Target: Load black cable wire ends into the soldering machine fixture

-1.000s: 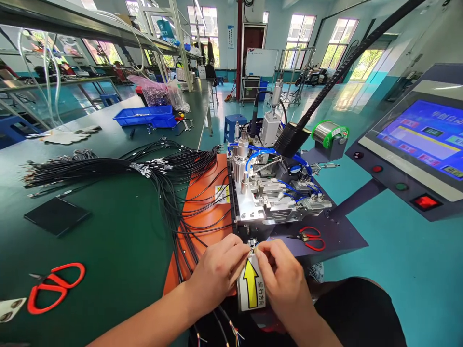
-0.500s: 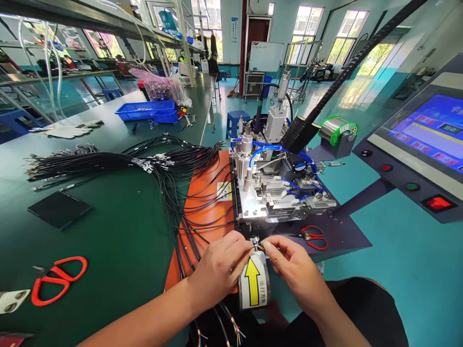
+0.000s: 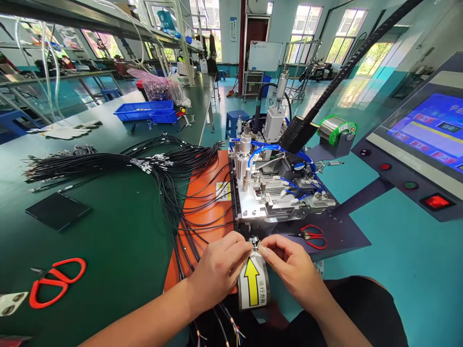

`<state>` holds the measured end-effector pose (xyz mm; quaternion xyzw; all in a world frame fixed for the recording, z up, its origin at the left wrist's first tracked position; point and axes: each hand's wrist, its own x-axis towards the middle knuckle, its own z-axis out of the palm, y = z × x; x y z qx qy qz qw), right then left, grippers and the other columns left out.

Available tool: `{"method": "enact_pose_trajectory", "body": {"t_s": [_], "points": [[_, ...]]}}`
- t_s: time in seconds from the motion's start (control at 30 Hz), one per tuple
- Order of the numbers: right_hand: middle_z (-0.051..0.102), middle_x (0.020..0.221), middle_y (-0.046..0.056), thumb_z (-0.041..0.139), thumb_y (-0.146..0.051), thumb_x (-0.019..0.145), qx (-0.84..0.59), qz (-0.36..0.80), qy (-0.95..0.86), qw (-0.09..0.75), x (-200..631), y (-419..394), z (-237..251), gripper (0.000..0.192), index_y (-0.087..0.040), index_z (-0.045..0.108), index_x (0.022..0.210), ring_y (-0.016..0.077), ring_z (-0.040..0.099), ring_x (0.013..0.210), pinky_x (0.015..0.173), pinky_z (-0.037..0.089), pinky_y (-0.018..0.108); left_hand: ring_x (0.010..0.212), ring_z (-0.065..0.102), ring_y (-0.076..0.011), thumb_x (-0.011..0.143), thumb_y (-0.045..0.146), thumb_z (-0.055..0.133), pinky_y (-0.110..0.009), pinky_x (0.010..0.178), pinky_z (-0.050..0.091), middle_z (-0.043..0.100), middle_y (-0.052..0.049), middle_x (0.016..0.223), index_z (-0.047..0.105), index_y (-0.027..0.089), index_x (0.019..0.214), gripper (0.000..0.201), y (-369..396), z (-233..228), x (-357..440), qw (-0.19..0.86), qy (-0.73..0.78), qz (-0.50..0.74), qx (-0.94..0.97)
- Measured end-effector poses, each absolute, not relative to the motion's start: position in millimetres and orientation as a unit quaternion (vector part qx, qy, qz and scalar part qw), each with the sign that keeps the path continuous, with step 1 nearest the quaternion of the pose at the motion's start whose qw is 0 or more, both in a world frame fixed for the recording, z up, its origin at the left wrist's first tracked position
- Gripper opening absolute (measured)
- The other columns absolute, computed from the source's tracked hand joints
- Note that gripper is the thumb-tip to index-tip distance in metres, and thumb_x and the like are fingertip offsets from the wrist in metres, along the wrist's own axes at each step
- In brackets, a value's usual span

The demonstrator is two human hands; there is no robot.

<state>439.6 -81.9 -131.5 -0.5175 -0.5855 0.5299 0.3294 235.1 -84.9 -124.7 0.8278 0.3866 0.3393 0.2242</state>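
1. Head view: the left hand [image 3: 219, 270] and the right hand [image 3: 291, 267] meet at the near edge of the dark green work surface [image 3: 108, 231], just in front of the silver metal fixture with blue air hoses [image 3: 275, 193].
2. The fingers of both hands are pinched together on the small metal connector at the end of a thin cable [image 3: 255, 243], which sits between the two hands, right at the front lip of the fixture.
3. Directly below the pinch lies the rounded white label with a yellow arrow [image 3: 253, 284]; both hands touch its upper corners.
4. Black cables [image 3: 173, 173] fan out from a bundle across the left part of the surface and run over the orange mat [image 3: 206, 202] toward the left hand.
5. Small red-handled snips [image 3: 311, 236] lie on the dark plate just beyond the right hand.
6. Large red-handled scissors [image 3: 54, 282] rest near the surface's near left corner, well apart from the hands.
7. A blue touchscreen panel [image 3: 430, 132] stands at the far right; a spool of solder wire [image 3: 336, 129] sits behind the fixture.
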Motion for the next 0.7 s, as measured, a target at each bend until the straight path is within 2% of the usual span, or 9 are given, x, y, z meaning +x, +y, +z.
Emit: {"method": "enact_pose_trajectory", "body": {"t_s": [0.13,0.3,0.4,0.7], "points": [[0.068,0.09,0.001,0.062,-0.041,0.091,-0.522,0.525,-0.58,0.338,438.8,-82.6,-131.7,0.021,-0.022,0.067,0.099,0.0176,0.059,0.08,0.07,0.046,0.028,0.078,0.052,-0.0149,0.099,0.016,0.049,-0.025,0.067,0.043,0.056,-0.006,0.087,0.066,0.015,0.105,0.018,-85.1,-124.5,234.7,0.227,0.389,0.337,0.827],[0.064,0.082,-0.001,0.059,-0.038,0.093,-0.527,0.465,-0.639,0.314,440.3,-81.3,-129.1,0.019,-0.022,0.067,0.086,0.0151,0.055,0.074,0.066,0.042,0.026,0.078,0.052,-0.0149,0.099,0.017,0.049,-0.025,0.068,0.043,0.057,-0.006,0.088,0.066,0.015,0.105,0.018,-85.3,-125.0,234.7,0.229,0.391,0.341,0.824],[0.064,0.083,-0.001,0.057,-0.037,0.095,-0.521,0.453,-0.653,0.311,441.6,-80.5,-127.3,0.019,-0.022,0.067,0.086,0.0152,0.056,0.077,0.069,0.042,0.026,0.079,0.053,-0.0146,0.099,0.016,0.05,-0.025,0.069,0.044,0.057,-0.005,0.088,0.065,0.015,0.106,0.017,-85.1,-125.2,234.7,0.237,0.39,0.346,0.82],[0.058,0.078,-0.002,0.054,-0.043,0.096,-0.497,0.528,-0.62,0.298,442.4,-78.6,-127.2,0.027,-0.019,0.065,0.087,0.0127,0.049,0.071,0.064,0.038,0.024,0.079,0.053,-0.0146,0.098,0.014,0.049,-0.024,0.068,0.043,0.057,-0.006,0.089,0.064,0.015,0.105,0.016,-84.2,-126.2,234.3,0.232,0.379,0.359,0.821]]}}
